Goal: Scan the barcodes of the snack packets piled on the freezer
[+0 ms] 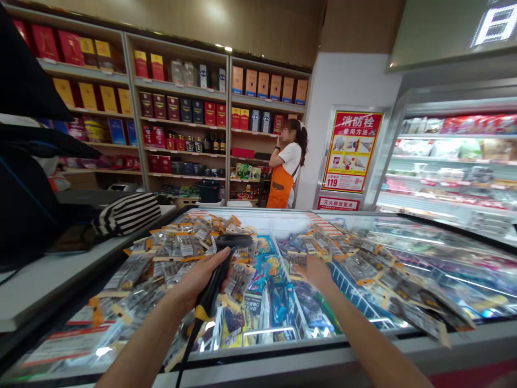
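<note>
Barcode scanner (220, 272) sits gripped in the left hand (197, 283), its head aimed down over the chest freezer (283, 345), cable trailing off the near edge. The right hand (317, 272) reaches into the freezer with fingers spread, resting on the blue packets (278, 302) just right of the scanner; it grips nothing that I can see. Orange-tagged packs (181, 248) crowd the freezer's left half. Likely risks: the dangling cable snagging on the freezer rim, or glare off the glossy wrappers spoiling a scan. Behind the freezer, a person in an orange apron (285, 170) stands by the shelves (181, 108).
</note>
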Tool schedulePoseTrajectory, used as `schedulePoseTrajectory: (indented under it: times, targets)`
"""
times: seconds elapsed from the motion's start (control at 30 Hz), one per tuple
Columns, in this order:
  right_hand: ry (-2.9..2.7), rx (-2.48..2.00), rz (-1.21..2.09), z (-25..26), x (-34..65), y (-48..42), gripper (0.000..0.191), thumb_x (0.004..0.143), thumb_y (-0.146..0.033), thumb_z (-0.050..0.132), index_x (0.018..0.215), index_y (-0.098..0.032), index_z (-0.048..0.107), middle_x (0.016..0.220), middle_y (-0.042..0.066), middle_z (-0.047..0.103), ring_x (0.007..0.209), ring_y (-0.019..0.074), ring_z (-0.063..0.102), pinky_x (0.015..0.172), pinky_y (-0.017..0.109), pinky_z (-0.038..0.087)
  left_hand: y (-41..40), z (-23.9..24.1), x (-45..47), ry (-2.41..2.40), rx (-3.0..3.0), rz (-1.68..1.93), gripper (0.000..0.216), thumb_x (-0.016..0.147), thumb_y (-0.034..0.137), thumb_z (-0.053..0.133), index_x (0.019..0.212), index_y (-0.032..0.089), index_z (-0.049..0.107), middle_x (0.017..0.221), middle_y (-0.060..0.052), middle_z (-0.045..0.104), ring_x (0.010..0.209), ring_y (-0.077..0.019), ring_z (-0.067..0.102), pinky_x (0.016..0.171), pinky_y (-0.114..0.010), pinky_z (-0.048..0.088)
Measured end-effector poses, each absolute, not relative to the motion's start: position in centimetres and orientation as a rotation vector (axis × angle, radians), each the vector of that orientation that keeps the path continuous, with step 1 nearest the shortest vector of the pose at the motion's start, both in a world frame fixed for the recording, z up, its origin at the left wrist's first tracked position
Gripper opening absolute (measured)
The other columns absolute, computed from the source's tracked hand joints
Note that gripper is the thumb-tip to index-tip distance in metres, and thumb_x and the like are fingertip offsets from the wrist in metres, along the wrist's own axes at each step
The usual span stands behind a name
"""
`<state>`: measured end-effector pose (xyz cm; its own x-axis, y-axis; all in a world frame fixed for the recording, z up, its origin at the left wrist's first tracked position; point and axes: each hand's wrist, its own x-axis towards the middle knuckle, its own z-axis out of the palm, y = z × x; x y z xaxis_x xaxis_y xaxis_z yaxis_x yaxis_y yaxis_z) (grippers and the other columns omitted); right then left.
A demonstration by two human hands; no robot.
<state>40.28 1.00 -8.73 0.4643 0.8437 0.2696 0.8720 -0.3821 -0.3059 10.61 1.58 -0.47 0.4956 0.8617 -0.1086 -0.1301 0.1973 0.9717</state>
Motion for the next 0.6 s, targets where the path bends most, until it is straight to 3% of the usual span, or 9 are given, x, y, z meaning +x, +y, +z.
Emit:
schedulePoseTrajectory:
  times: [0.2, 0.37, 0.6]
  targets:
    - [-1.35, -1.969, 0.202, -8.4, 39.6, 2.9, 0.044, 0.058, -0.027, 0.056, 0.101, -0.016, 0.052, 0.095, 0.007, 0.061, 0.09, 0.0217, 0.055, 0.072, 0.028, 0.04, 0.9, -0.1, 10.0, 0.78, 1.174, 0.756, 0.032, 0.068, 0.046, 0.05, 0.066, 0.014, 0.05, 0.05, 0.002, 0.052, 0.035, -0.0061, 0.044, 0.034, -0.017, 0.034]
    - [-1.215, -1.633, 0.411, -8.1, 38.1, 2.9, 0.034, 0.06, -0.031, 0.05, 0.089, -0.015, 0.058, 0.079, 0.003, 0.064, 0.072, 0.0196, 0.058, 0.062, 0.027, 0.042, 0.1, 0.4, 9.3, 0.684, 1.229, 0.712, 0.031, 0.07, 0.045, 0.049, 0.068, 0.014, 0.051, 0.049, 0.002, 0.051, 0.036, -0.0067, 0.044, 0.035, -0.017, 0.033]
    - [-1.166, -1.516, 0.465, -7.7, 38.5, 2.5, 0.042, 0.06, -0.031, 0.05, 0.097, -0.013, 0.055, 0.087, 0.005, 0.064, 0.077, 0.0203, 0.058, 0.064, 0.028, 0.044, -0.2, 0.8, 10.0, 0.653, 1.231, 0.649, 0.029, 0.069, 0.042, 0.051, 0.067, 0.014, 0.054, 0.051, 0.001, 0.053, 0.036, -0.0067, 0.046, 0.036, -0.018, 0.032]
